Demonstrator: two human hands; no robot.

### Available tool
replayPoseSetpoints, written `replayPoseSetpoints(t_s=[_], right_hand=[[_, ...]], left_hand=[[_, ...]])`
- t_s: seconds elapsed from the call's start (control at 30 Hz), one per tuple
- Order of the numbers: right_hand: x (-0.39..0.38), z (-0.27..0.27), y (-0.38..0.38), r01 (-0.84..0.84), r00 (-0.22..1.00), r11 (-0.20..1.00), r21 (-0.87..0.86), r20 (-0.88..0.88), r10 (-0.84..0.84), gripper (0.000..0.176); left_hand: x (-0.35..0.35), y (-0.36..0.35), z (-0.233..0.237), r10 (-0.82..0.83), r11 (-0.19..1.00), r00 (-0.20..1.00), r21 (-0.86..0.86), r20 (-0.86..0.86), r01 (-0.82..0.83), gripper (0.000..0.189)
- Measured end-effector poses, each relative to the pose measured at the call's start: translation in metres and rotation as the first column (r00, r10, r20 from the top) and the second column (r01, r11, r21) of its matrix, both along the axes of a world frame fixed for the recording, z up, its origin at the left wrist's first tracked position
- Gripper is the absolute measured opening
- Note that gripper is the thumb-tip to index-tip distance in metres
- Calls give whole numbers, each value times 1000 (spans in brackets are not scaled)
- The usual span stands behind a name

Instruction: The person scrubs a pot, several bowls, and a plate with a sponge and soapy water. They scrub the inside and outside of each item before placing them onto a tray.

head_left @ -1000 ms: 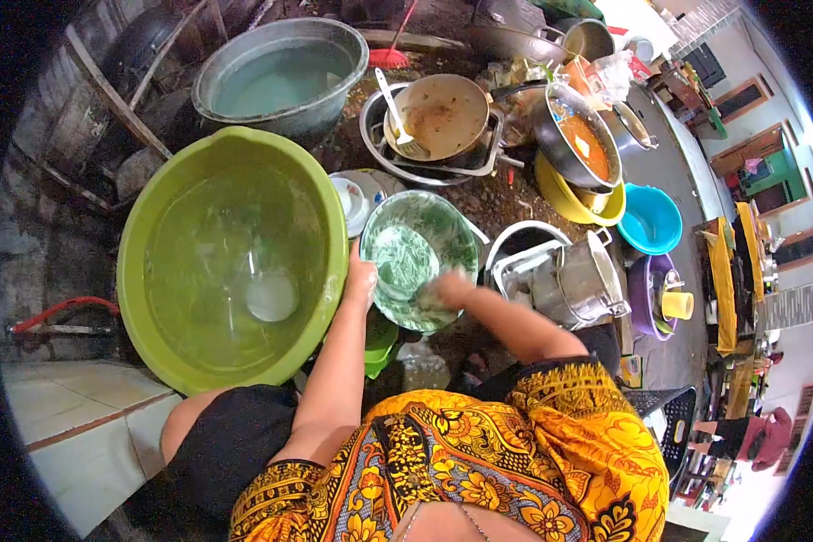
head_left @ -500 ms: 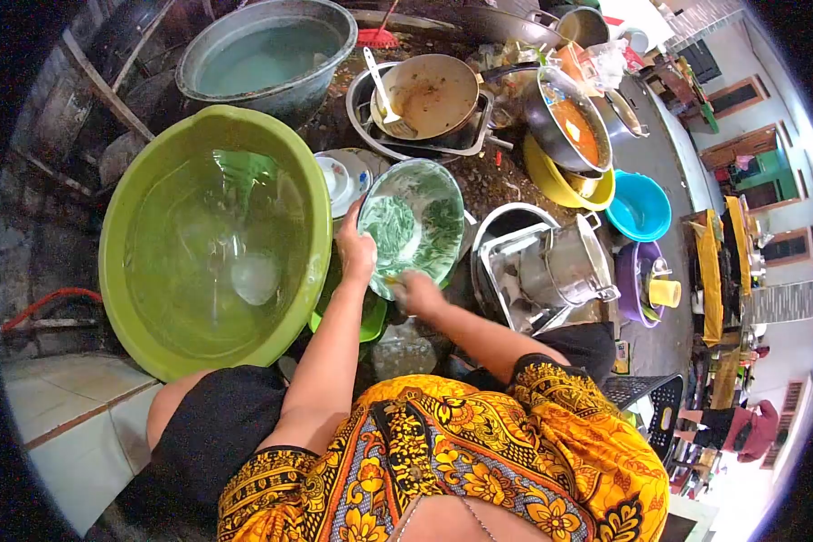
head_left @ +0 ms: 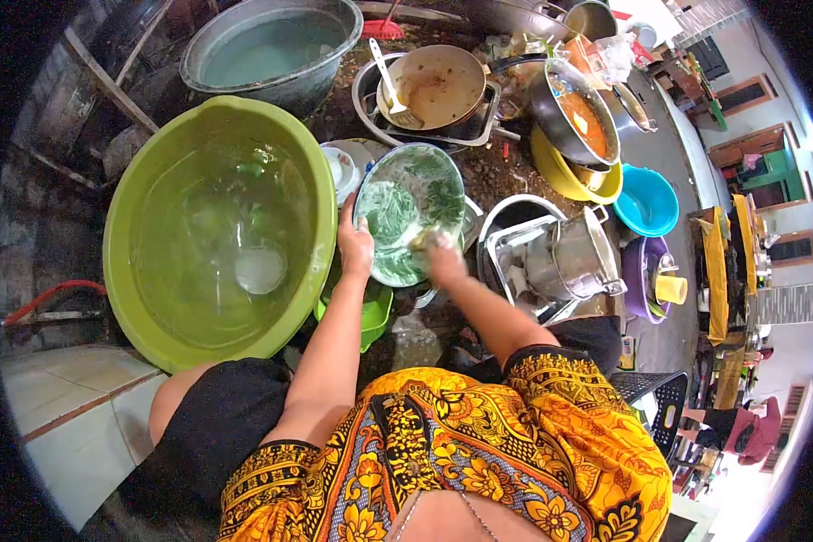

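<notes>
My left hand [head_left: 356,242] grips the near-left rim of a green-and-white marbled bowl [head_left: 393,203], fingers behind and thumb over the edge. The bowl is tilted toward me, with white suds smeared inside. My right hand [head_left: 443,257], blurred by motion, presses on the bowl's inner right side, closed around a small yellowish sponge [head_left: 419,238] that is mostly hidden. To the left stands a large green tub [head_left: 321,271] of water, with a pale round object [head_left: 260,269] in it. A small bright-green basin [head_left: 376,318] sits below my left forearm.
A grey tub [head_left: 334,68] of water stands at the back left. Behind the bowl, a wok [head_left: 438,86] holds a white spatula [head_left: 384,77]. On the right are a metal pot [head_left: 583,257], a pan of reddish liquid [head_left: 551,113], a blue basin [head_left: 646,203] and a purple basin [head_left: 637,280].
My right hand has moved up and to the right, from the bowl's lower rim to its inner right side. My left hand keeps its hold on the rim. The camera view has shifted slightly.
</notes>
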State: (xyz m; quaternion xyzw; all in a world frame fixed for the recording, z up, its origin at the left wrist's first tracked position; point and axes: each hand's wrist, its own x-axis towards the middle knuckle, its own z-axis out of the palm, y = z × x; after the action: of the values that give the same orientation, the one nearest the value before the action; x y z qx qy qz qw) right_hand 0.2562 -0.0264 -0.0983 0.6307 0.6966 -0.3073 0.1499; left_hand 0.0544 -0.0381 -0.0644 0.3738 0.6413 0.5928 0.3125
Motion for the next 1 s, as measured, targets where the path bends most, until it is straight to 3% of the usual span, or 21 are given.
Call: replayPoseSetpoints(t_s=[0.03, 0.07, 0.1, 0.13, 0.17, 0.2, 0.27, 0.3, 0.37, 0.4, 0.43, 0.47, 0.53, 0.6, 0.63, 0.67, 0.73, 0.83, 0.9, 0.93, 1.0], right_hand=[[-27, 20, -13, -199, 976, 979, 35, 103, 194, 47], [-16, -87, -24, -313, 937, 882, 353, -36, 347, 52], [-38, -103, -27, -324, 903, 909, 262, -202, 380, 54], [-72, -63, -39, 124, 682, 982, 146, -731, 23, 50], [-90, -8, -40, 127, 582, 991, 34, -812, -46, 44], [-92, -3, -43, 129, 580, 991, 29, -813, -52, 44], [-89, 9, -49, 139, 539, 971, 194, -837, 90, 41], [-79, 23, -52, 77, 544, 983, 164, -833, 96, 43], [-31, 9, -41, -183, 881, 980, 77, -429, 198, 45], [-19, 32, -31, -239, 928, 968, 74, -275, 250, 45], [16, -39, -15, -424, 891, 815, 395, 18, 455, 43], [26, -26, -6, -552, 820, 678, 486, 172, 545, 36], [5, -1, -4, -586, 810, 732, 348, 223, 543, 31], [-36, -7, -13, -95, 995, 985, 147, 0, 96, 26], [-51, -13, -16, -213, 966, 950, 228, -97, 240, 28], [-72, -35, -29, 100, 945, 918, 385, -324, 33, 30], [-104, 25, -31, 249, 854, 951, 182, -504, -127, 32], [-85, 34, -35, 248, 835, 931, 268, -547, -65, 30], [-39, 21, -28, -191, 852, 865, 464, -360, 381, 29], [-19, 5, -18, -188, 854, 861, 472, -355, 381, 29], [11, -25, 1, -225, 964, 917, 330, -63, 259, 38]], left_hand=[[1, 2, 0, -2, 1000, 1000, 6, 0, 2, 45], [3, 3, 0, -3, 1000, 1000, 10, 1, 3, 45], [5, 2, -4, 3, 999, 999, 42, -45, -1, 45], [7, 2, -6, 10, 997, 996, 73, -92, -3, 45], [10, 1, -6, 29, 997, 999, 66, -43, -26, 44], [9, 0, -5, 26, 998, 999, 62, -46, -23, 44], [11, -1, -1, 36, 999, 982, 31, 187, -42, 43], [8, 0, -13, 25, 998, 978, 45, 207, -35, 43], [0, 2, -31, 31, 999, 983, 18, 182, -35, 43], [-2, 0, -35, 43, 999, 986, -15, 161, -41, 42], [-1, -1, -26, 11, 999, 981, 27, 196, -16, 41], [-2, -3, -24, 10, 1000, 981, 27, 196, -15, 41], [3, -3, -23, 78, 997, 996, 19, 34, -79, 35], [6, 1, -42, 118, 993, 984, -20, 132, -117, 34], [5, 3, -43, 110, 993, 991, 29, 80, -113, 33], [8, 5, -42, 107, 991, 994, 78, 26, -109, 33], [13, 4, -30, 119, 993, 986, -36, 118, -115, 40], [14, 1, -23, 147, 988, 961, -79, 236, -132, 41], [9, 5, -17, 144, 985, 969, -125, 201, -120, 41], [8, 7, -21, 138, 986, 969, -116, 204, -116, 41], [9, 8, -29, 112, 994, 931, -48, 349, -101, 40]])
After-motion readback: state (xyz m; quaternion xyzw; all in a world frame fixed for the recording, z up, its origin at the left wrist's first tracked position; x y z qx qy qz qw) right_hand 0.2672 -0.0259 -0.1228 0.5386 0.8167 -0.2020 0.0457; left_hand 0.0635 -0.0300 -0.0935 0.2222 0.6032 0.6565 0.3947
